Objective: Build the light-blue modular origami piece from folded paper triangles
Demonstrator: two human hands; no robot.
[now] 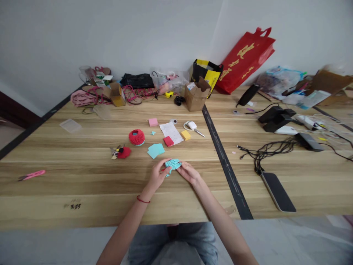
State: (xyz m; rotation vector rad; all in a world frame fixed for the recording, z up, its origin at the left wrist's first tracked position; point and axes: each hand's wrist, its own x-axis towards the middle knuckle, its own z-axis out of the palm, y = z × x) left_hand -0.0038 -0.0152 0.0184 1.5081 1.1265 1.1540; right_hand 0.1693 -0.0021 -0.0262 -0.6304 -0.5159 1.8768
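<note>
Holding a turquoise folded-paper piece (173,164) between both hands' curled fingers (163,170), fingertips gripping opposite sides

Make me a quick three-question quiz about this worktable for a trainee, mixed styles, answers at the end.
1. True or false: the left hand and right hand both hold the light-blue folded piece.
2. Which overlaps the white sheet? A) pink-handled cutter B) red pad C) yellow tape measure
3. Fill in: the red bracelet is on the ____ arm.

Key: 1 true; 2 B; 3 left.
</note>
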